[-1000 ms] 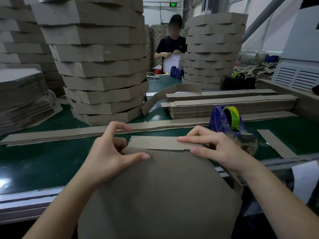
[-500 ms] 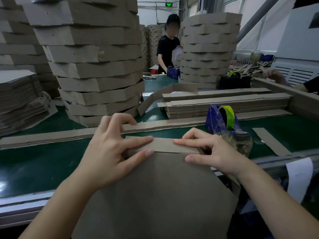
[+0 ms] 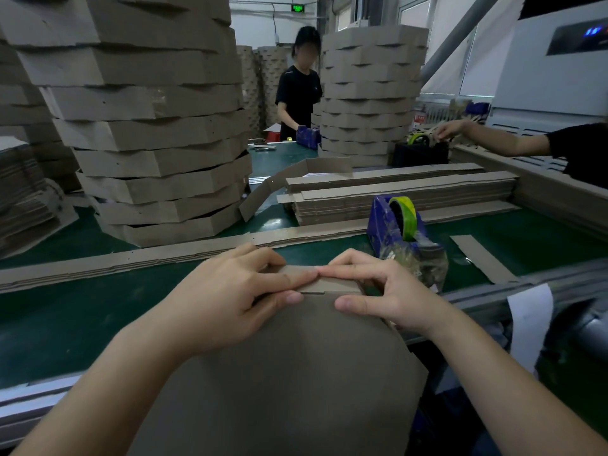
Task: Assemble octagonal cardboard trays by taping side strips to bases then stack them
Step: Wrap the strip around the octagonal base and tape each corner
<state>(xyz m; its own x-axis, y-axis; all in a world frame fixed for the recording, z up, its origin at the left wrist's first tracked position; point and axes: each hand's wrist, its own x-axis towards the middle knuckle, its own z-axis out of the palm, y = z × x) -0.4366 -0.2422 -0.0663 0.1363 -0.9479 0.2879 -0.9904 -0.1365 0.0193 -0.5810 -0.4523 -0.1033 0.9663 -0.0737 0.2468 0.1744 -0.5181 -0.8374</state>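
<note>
A large brown cardboard base lies tilted toward me over the table's near edge. Along its far edge runs a folded flap. My left hand pinches that flap, thumb on the base's face and fingers curled over the top. My right hand pinches the same flap from the right, its index finger meeting the left one along the fold. A long cardboard side strip lies flat on the green table just beyond my hands. The blue tape dispenser with a yellow-green roll stands right of my right hand.
A tall stack of finished octagonal trays rises at the left, a second stack at the back. A pile of flat strips lies behind the dispenser. One person stands at the far end; another person's arm reaches in from the right.
Both my hands have slid inward along the flap until the index fingertips meet. The flap is pressed lower against the base. An arm has come in at the right.
</note>
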